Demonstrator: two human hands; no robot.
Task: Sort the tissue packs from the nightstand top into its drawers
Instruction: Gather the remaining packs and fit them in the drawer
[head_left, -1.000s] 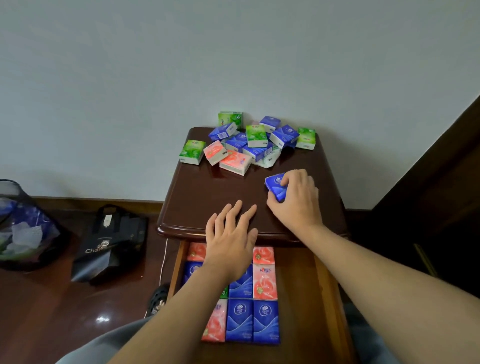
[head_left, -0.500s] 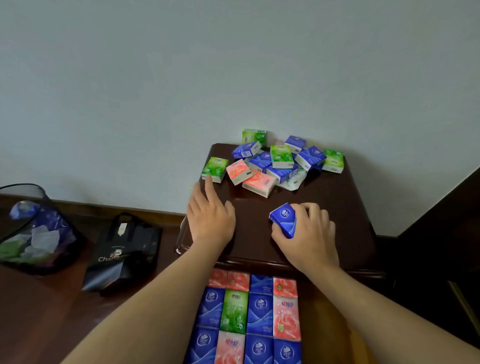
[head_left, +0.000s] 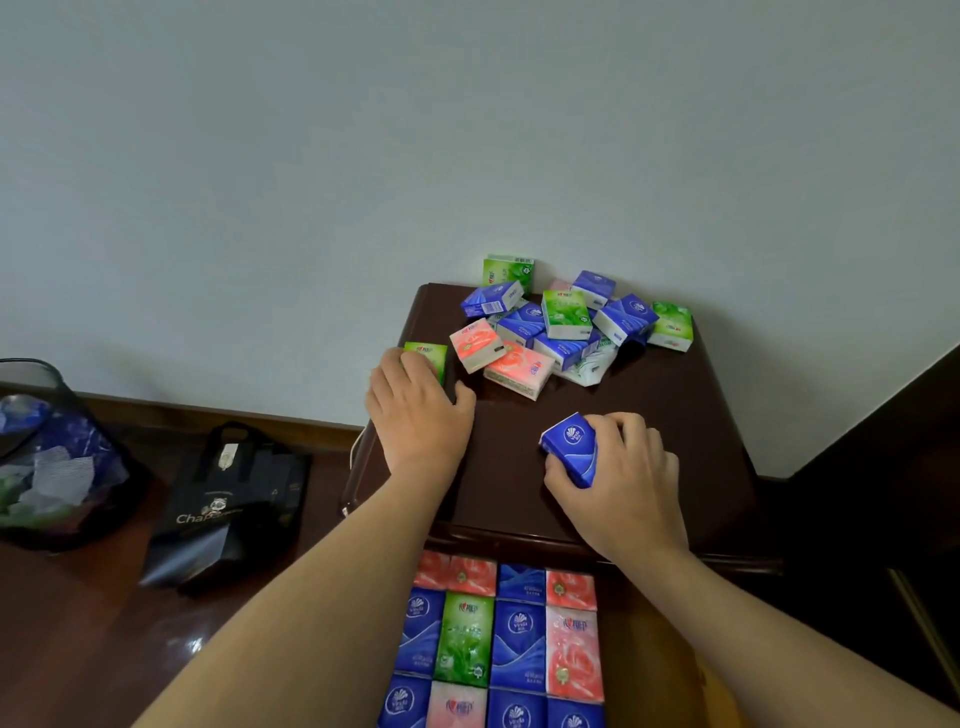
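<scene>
Tissue packs lie heaped at the back of the nightstand tabletop: about five blue, three green and two pink, plus a white-green one partly buried. Fourteen more show in the open drawer, in rows. The right hand grips a blue pack tilted on the tabletop. The left hand lies palm down, fingertips curled onto a lone green pack by the left edge; half a second ago it was short of that pack.
</scene>
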